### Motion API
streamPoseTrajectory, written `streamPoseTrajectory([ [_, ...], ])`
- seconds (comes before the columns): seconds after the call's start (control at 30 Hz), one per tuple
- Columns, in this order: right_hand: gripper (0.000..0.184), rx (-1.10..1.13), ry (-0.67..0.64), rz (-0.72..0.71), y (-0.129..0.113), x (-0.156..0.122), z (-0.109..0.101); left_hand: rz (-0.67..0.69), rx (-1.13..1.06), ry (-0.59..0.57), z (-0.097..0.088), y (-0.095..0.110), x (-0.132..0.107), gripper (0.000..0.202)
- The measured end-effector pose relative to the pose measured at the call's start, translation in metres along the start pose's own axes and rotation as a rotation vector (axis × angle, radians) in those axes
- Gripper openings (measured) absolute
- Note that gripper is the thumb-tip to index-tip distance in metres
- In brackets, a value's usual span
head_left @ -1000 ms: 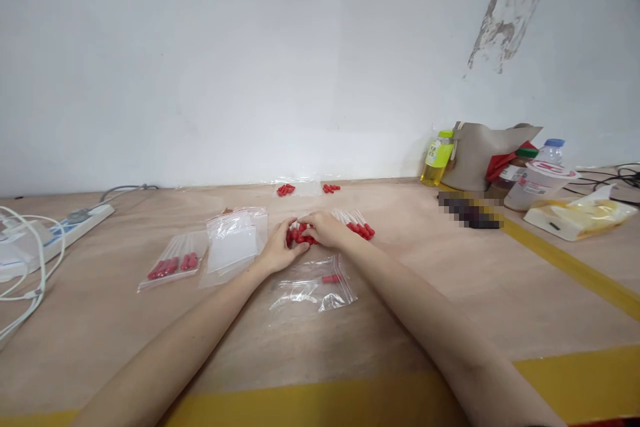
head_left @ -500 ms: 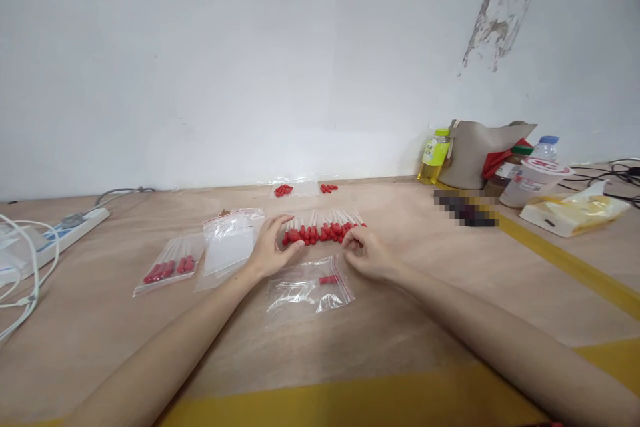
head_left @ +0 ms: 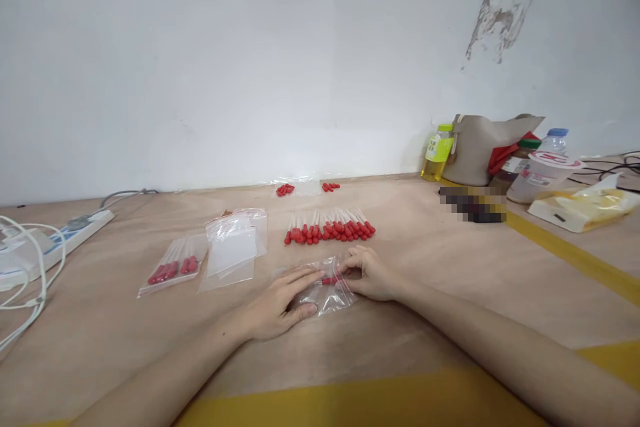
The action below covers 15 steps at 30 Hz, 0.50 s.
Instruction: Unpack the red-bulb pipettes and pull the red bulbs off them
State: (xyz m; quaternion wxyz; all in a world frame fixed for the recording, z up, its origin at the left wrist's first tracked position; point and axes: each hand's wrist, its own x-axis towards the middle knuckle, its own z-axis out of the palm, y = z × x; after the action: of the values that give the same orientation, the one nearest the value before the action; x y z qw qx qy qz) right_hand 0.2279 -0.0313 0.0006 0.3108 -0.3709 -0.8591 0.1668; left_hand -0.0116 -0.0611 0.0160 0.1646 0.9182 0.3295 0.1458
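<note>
Wooden surface (head_left: 440, 253); bag (head_left: 329, 295) likely light, slippery; hold zip edge (head_left: 347, 292). Left hand (head_left: 283, 299): fingers wide on bag; right hand (head_left: 371, 273) at zip edge, grip unclear.

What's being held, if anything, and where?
Clear plastic zip bag: left hand flat on its left part, right hand at its red-lined edge; pinch unclear.

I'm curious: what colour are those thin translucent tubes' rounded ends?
Red rounded ends, clearest in head view.
</note>
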Motion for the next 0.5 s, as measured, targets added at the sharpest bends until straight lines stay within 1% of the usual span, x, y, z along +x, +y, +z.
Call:
streamPoseTrajectory([
  [0.07,0.009,0.019,0.007,0.009,0.000,-0.001,-0.004,0.001,0.001,-0.003,0.000,-0.001,0.000,0.051],
  [0.13,0.011,0.118,-0.042,0.035,0.005,-0.002,-0.013,-0.002,0.005,0.004,-0.001,-0.001,0.000,0.050],
  [0.2,0.016,0.286,-0.096,0.123,0.012,-0.003,-0.028,-0.008,0.021,-0.005,-0.001,0.000,-0.001,0.050],
  [0.23,0.019,0.370,-0.084,0.185,0.017,-0.003,-0.037,-0.012,0.037,-0.024,-0.002,0.000,-0.002,0.050],
  [0.3,0.023,0.531,0.044,0.312,0.025,-0.002,-0.056,-0.017,0.086,-0.090,-0.003,0.000,-0.002,0.050],
  [0.33,0.024,0.589,0.153,0.348,0.029,-0.001,-0.065,-0.014,0.113,-0.131,-0.004,0.000,-0.002,0.049],
  [0.4,0.027,0.646,0.350,0.357,0.033,0.001,-0.079,0.008,0.158,-0.200,-0.006,0.000,-0.002,0.048],
  [0.43,0.027,0.652,0.427,0.342,0.034,0.004,-0.083,0.023,0.170,-0.222,-0.006,0.000,-0.001,0.048],
  [0.5,0.028,0.618,0.532,0.312,0.033,0.011,-0.086,0.043,0.176,-0.240,-0.007,-0.001,0.000,0.048],
])
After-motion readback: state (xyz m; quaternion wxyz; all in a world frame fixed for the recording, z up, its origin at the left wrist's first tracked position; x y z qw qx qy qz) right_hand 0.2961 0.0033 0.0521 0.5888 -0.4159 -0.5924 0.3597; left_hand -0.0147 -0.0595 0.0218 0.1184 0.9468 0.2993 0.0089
